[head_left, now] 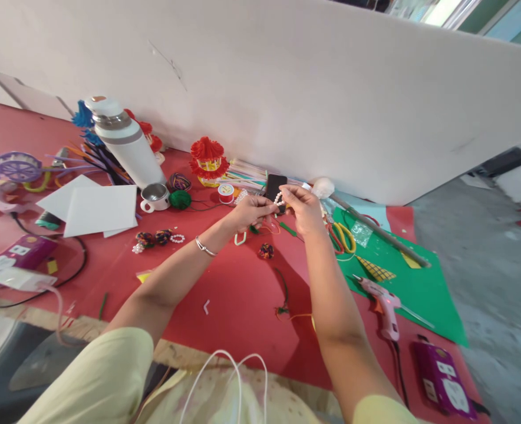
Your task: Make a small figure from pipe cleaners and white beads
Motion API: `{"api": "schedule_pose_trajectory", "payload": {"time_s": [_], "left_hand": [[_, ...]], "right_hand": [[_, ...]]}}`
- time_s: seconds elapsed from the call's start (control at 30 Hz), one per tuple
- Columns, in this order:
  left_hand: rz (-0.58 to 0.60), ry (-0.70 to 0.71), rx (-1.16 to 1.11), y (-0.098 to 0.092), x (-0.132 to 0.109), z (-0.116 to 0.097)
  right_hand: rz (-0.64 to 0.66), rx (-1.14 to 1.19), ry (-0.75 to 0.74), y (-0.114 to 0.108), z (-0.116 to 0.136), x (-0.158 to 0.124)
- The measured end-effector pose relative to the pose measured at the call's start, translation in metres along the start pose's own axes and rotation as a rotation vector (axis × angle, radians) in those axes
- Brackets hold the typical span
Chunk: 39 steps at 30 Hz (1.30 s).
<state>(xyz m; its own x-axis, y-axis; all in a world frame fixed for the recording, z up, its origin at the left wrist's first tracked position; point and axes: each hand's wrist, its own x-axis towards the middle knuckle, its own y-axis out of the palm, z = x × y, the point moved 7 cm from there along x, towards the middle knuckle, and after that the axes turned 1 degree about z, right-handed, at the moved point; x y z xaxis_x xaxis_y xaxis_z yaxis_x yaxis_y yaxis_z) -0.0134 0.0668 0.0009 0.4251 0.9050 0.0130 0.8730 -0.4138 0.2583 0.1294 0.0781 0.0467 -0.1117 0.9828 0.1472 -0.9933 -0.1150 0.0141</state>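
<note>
Over the middle of the red table, both my hands are raised close together around a small loop of white pearl beads (279, 199). My right hand (303, 210) pinches the bead loop between thumb and fingers. Thumb and forefinger of my left hand (254, 213) close at the loop's lower edge; a thin thread seems to hang there. Below them on the table lies a dark multicoloured yarn ball (266, 251). A black phone (276, 186) is just behind the hands. To the left sit more yarn balls (163, 237) with a pearl ring (178, 238).
A white bottle (128, 144), metal-lined cup (155, 197), green yarn ball (180, 199) and red pleated ornament (208, 159) stand at the back left. On the right are yellow-handled scissors (345, 237), green sheet (424, 300), pink glue gun (384, 303) and purple power box (444, 377).
</note>
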Motion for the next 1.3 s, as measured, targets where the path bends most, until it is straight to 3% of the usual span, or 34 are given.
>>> {"api": "schedule_pose_trajectory", "payload": {"time_s": [0.27, 0.43, 0.7, 0.83, 0.93, 1.03, 1.17, 1.3], "left_hand": [[-0.043, -0.022, -0.001, -0.002, -0.002, -0.002], [-0.151, -0.028, -0.015, -0.011, -0.002, -0.004], [-0.207, 0.045, -0.185, -0.030, -0.005, -0.035], [-0.208, 0.075, -0.131, -0.033, -0.003, -0.033], [-0.208, 0.094, -0.084, -0.033, -0.001, -0.030], [-0.236, 0.085, -0.037, -0.033, -0.001, -0.026], [-0.217, 0.030, 0.046, -0.025, 0.000, -0.016], [-0.183, -0.052, 0.187, -0.016, 0.001, -0.005]], "right_hand": [[0.078, 0.255, 0.107, 0.009, -0.004, -0.002], [0.086, 0.259, 0.112, 0.009, -0.007, -0.002], [-0.016, -0.018, 0.106, -0.008, -0.026, 0.008], [-0.062, -0.156, 0.087, -0.020, -0.044, 0.018], [-0.047, -0.352, -0.037, -0.022, -0.046, 0.021], [-0.008, -0.401, -0.066, -0.015, -0.045, 0.018], [0.100, -0.152, 0.095, 0.007, -0.043, 0.009], [0.140, -0.043, 0.077, 0.021, -0.032, 0.005]]}}
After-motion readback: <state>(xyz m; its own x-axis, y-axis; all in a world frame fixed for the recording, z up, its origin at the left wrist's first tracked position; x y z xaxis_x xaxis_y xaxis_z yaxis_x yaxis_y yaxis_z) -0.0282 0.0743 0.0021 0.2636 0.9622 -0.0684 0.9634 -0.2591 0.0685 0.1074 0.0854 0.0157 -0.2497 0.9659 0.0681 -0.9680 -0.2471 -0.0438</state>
